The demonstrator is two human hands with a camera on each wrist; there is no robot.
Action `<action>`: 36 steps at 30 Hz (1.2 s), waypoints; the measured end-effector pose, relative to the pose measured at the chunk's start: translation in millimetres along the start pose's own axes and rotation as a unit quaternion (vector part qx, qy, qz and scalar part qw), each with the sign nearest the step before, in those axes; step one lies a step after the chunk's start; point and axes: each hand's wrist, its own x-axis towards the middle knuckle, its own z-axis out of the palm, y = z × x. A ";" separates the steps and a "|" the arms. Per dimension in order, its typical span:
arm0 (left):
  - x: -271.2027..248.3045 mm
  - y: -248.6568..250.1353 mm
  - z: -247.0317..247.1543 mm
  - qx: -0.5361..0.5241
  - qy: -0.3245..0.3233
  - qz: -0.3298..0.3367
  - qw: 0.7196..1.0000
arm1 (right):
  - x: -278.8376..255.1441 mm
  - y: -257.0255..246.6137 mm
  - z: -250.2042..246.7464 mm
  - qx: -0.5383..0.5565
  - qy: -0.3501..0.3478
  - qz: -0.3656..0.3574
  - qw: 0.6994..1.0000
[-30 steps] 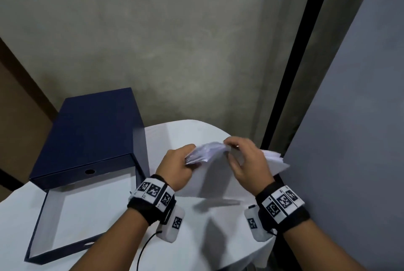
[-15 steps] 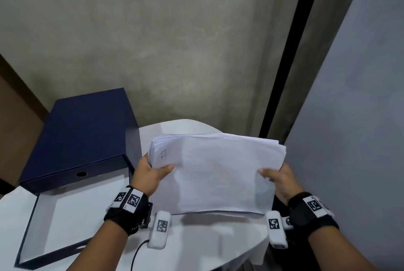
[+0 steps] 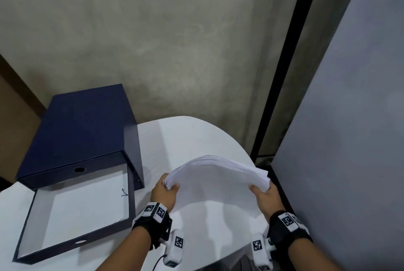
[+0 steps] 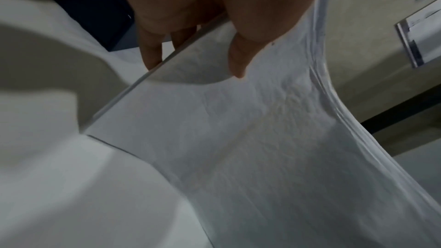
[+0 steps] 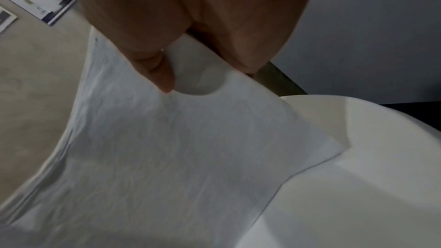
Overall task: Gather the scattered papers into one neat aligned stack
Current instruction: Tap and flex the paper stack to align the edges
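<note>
We hold the bendy stack of papers [image 3: 218, 181] by its two ends, left hand [image 3: 164, 194] and right hand [image 3: 265, 199] fingers pinching tight, above the table [image 3: 185, 137], and if we loosen, sheets could slide out and scatter.

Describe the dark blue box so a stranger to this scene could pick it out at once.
Start at the white round table. On its left side, to the left of the paper stack, stands the dark blue box. It is the only dark thing on the table, with a round finger hole in its front and its white-lined lid folded open toward the person.
</note>
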 end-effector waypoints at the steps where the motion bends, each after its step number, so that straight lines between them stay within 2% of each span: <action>1: 1.8 -0.7 -1.6 -0.005 0.003 0.004 1.000 | -0.2 -3.8 -0.7 -0.001 0.001 -0.008 1.000; 6: 12.4 -8.0 -13.8 -0.021 -0.031 0.024 0.999 | 0.1 -19.2 -5.4 0.011 -0.010 -0.032 0.999; 9: 15.2 -9.2 -17.4 -0.086 -0.047 0.016 0.995 | -2.0 -20.2 -8.5 0.018 -0.036 -0.060 0.997; 13: 15.8 4.4 -17.7 -0.149 -0.009 0.043 0.988 | -5.4 -32.3 -6.6 0.053 -0.011 -0.108 0.993; 16: 13.2 16.3 -16.8 -0.111 0.047 0.046 0.992 | -4.9 -36.8 -2.0 0.039 0.037 -0.135 0.989; 22: 17.6 11.3 -15.1 -0.090 0.045 0.048 0.994 | -4.7 -34.7 2.1 0.024 0.056 -0.091 0.994; 36: 20.0 1.9 -16.9 -0.073 0.047 0.063 0.994 | 0.9 -29.0 -1.4 0.014 0.083 -0.108 0.991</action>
